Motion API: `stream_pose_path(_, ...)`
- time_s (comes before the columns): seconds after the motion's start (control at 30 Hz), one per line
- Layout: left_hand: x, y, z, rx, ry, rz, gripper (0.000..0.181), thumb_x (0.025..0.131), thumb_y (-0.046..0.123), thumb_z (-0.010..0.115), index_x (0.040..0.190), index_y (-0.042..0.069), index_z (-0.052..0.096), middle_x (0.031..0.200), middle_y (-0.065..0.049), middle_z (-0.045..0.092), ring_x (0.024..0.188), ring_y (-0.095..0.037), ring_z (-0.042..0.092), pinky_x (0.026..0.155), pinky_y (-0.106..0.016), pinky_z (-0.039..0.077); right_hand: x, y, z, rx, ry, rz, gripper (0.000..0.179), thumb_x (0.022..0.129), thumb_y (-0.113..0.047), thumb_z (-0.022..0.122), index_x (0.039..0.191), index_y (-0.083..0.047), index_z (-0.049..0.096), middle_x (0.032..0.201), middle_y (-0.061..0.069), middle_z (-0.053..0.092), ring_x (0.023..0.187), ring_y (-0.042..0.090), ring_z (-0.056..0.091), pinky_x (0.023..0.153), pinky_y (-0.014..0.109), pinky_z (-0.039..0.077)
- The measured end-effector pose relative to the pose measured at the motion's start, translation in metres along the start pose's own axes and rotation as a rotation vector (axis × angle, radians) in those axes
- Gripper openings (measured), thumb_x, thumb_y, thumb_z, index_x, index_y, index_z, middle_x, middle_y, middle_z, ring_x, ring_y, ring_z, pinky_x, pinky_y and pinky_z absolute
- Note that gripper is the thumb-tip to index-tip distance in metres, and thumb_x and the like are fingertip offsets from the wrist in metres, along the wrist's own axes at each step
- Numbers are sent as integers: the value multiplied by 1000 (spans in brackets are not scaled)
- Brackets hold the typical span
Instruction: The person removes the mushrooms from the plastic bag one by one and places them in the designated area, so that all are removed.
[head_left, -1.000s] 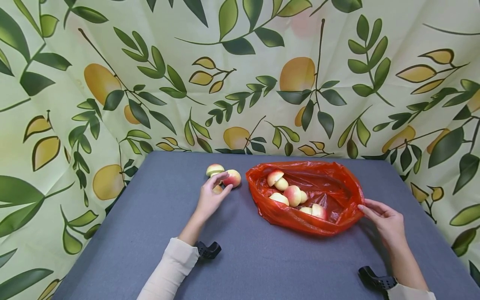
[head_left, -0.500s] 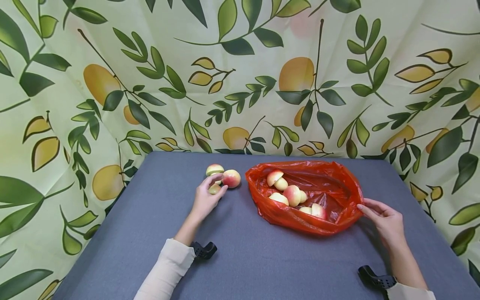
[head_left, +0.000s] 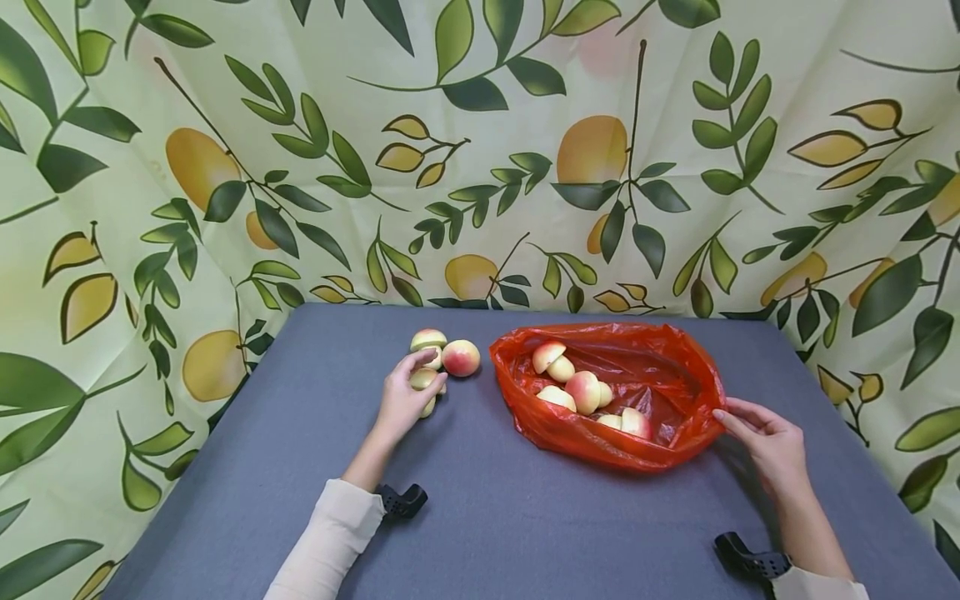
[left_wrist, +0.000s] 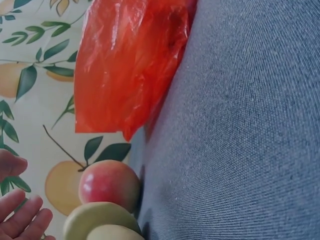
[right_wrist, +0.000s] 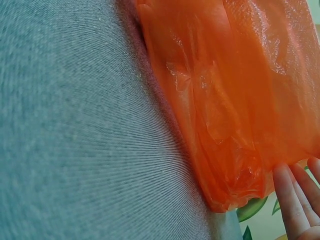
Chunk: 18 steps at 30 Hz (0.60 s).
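My left hand (head_left: 401,400) hovers over a mushroom-shaped toy (head_left: 423,379) with a pale yellow cap, its thumb and fingers spread apart. In the left wrist view, the fingers (left_wrist: 22,217) stand clear of the toys. Behind it are another pale mushroom toy (head_left: 428,340) and one with a round pink-red cap (head_left: 461,358). My right hand (head_left: 772,442) pinches the right rim of a red plastic bag (head_left: 600,446), whose mouth gapes upward. Several mushroom toys (head_left: 583,390) lie inside it. In the right wrist view, the fingers (right_wrist: 285,187) touch the bag's edge.
Everything rests on a blue-grey cloth-covered table (head_left: 540,533). A leaf-and-fruit patterned curtain (head_left: 510,225) hangs behind and along the sides. Each wrist wears a black camera mount (head_left: 403,502).
My left hand has drawn left and slightly toward me, uncovering more of the pale mushroom toy beneath it. My right hand and the bag have stayed put.
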<state>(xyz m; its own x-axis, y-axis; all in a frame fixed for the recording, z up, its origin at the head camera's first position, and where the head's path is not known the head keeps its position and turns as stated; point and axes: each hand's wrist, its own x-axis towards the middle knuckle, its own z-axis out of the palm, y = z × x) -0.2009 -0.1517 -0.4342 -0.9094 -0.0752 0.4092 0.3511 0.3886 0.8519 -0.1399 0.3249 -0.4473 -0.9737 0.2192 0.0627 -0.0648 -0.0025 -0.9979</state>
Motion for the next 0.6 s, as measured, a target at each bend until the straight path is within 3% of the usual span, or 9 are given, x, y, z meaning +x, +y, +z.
stream_pose_path(0.17,0,-3,-3,44,13,-3,40,79,1,73,117,-7,62,114,-24,68,107,-41,63,97,-51,48,1,0,0,6,0,3,24,87,-3,68,97,-24,76,82,-22,73,74,-7,68,66,8,55)
stream_pose_path(0.6,-2,-13,-11,92,-26,-69,47,77,5,77,120,-7,60,122,-24,64,118,-38,60,103,-50,46,1,3,-1,-4,1,15,22,87,-6,69,98,-25,75,83,-22,73,74,-6,68,66,9,55)
